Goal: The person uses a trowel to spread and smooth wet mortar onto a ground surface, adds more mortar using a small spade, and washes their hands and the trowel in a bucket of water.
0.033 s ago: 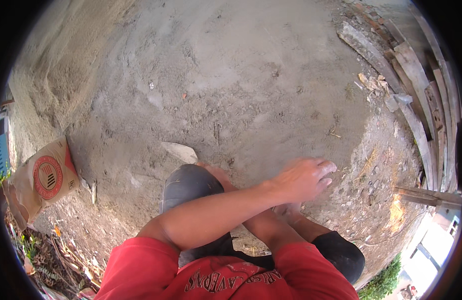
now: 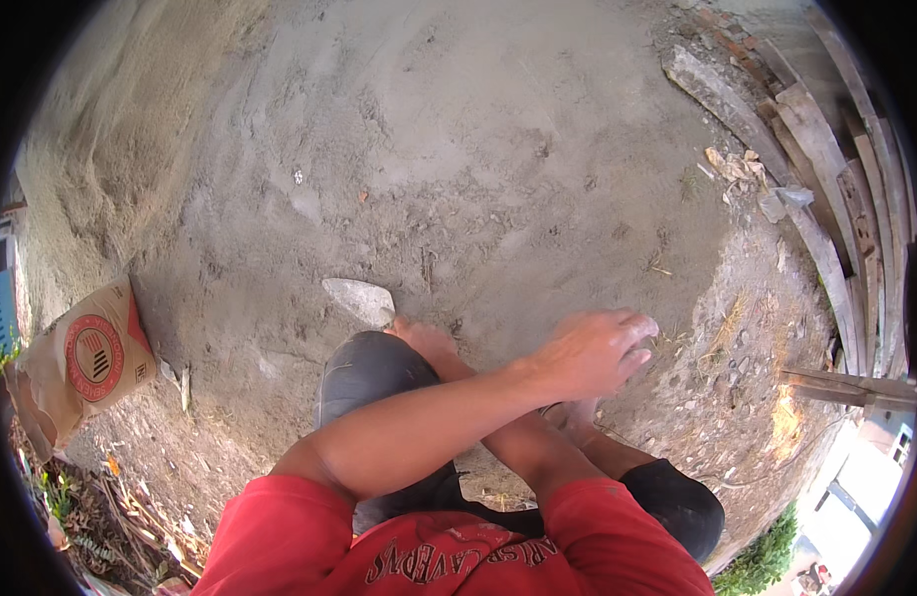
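My arms are crossed, the left over the right. My right hand [image 2: 426, 339] is beside my left knee, closed around a trowel whose handle is hidden by the hand and the knee. The pointed trowel blade [image 2: 360, 300] extends leftward over the grey, damp mortar-like surface [image 2: 498, 228]; whether it touches cannot be made out. To the right, my left hand [image 2: 600, 350] hangs above the ground with loosely bent fingers, thumb apart, and nothing visible in it. Pale residue marks its fingertips.
A torn brown paper sack [image 2: 91, 353] stands at the left. Long weathered boards [image 2: 826, 169] lie along the right edge, with crumpled scraps [image 2: 742, 169] beside them. A wooden beam [image 2: 846, 387] juts in at right. My bare foot [image 2: 578, 419] rests on rough, pebbly ground.
The trowel blade has turned slightly and looks brighter. More of my right hand shows past the knee, while my left hand has shifted slightly left.
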Demonstrator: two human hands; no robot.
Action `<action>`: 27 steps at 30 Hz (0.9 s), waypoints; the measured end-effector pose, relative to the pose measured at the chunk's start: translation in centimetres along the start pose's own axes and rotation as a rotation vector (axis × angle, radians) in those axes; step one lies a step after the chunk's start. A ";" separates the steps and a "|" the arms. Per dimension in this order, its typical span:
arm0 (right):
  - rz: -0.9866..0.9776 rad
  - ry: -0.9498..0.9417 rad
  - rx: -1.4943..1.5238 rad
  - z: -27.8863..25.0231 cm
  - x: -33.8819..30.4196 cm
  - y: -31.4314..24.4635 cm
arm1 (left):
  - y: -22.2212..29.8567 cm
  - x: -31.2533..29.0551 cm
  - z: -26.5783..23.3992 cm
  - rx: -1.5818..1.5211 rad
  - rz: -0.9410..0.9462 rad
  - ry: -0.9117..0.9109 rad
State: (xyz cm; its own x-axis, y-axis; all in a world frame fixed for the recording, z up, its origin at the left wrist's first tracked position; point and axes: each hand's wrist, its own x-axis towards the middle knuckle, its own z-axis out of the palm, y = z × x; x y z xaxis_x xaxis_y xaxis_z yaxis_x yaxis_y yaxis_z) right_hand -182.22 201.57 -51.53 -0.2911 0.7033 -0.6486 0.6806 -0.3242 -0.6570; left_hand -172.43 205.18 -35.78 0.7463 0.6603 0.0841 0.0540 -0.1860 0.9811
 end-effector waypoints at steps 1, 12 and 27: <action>0.084 0.015 -0.081 -1.3 1.0 -0.1 | -0.2 -0.1 -0.9 0.004 0.007 0.001; 0.283 0.432 -0.396 -28.3 3.6 16.1 | 0.8 0.1 -5.0 0.085 -0.008 0.082; 0.607 0.471 0.495 -32.7 6.0 17.9 | 1.4 -3.5 -7.3 0.079 -0.085 0.075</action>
State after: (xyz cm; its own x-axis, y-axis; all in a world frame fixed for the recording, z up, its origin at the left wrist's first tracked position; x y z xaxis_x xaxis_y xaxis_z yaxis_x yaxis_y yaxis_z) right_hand -149.85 220.69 -54.63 0.4016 0.4735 -0.7839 0.2296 -0.8807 -0.4144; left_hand -179.80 207.97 -33.43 0.6851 0.7282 0.0172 0.1689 -0.1818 0.9687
